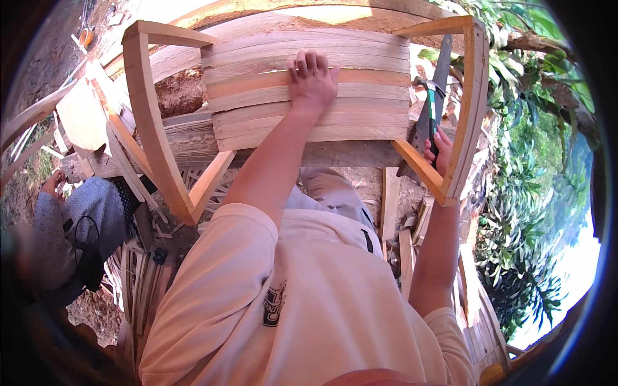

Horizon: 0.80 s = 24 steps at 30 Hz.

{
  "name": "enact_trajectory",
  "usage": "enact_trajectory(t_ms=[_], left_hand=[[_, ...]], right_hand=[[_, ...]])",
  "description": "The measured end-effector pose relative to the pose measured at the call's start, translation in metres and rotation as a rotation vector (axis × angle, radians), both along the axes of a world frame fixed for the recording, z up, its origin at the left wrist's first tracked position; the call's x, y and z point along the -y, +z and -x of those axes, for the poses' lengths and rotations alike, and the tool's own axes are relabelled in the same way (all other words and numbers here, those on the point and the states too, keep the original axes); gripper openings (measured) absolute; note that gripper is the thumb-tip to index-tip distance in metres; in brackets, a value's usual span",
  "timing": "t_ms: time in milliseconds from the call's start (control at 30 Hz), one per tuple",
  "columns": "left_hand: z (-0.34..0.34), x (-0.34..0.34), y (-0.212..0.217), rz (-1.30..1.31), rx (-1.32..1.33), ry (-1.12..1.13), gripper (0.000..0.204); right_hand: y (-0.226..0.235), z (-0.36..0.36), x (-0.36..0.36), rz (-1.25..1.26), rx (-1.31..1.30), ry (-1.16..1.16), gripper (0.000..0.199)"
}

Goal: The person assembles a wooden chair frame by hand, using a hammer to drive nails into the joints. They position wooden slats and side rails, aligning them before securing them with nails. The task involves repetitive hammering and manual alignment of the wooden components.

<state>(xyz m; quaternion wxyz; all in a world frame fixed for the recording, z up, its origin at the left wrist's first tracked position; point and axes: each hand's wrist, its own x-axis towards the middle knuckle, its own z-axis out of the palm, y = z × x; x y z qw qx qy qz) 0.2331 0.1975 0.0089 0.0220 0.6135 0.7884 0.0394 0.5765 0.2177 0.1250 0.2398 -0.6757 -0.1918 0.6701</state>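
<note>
**Slatted chair frame, steadied and worked**

Chair frame (309, 90) of pale wood lies on a rough timber beam (335, 153), its curved slats facing up. Left hand (313, 80) presses flat, fingers spread, on the slats, likely to stop it rocking. Right hand (441, 149) is closed round one hammer (432, 106) (green-handled) beside the right rail. About eight slats show.

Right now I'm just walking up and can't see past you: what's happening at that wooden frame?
A person's left hand presses flat on the pale curved wooden slats of a chair frame. The right hand grips a green-handled hammer beside the frame's right rail. Another person sits at the left.
</note>
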Motion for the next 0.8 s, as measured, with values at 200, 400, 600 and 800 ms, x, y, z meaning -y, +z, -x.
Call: enact_trajectory(t_ms=[200,400,600,800], left_hand=[[0.0,-0.001,0.006,0.037,0.116,-0.002,0.049],[-0.007,0.0,-0.007,0.045,0.146,-0.011,0.05],[-0.015,0.0,-0.024,0.008,0.095,-0.035,0.049],[-0.014,0.003,-0.016,-0.002,0.02,-0.054,0.046]], right_hand=[[0.008,-0.008,-0.017,0.033,0.15,0.156,0.045],[0.02,0.0,-0.024,0.114,0.142,0.231,0.016],[0.038,0.015,-0.037,0.213,0.204,0.355,0.017],[0.036,0.015,-0.035,0.182,0.244,0.29,0.027]])
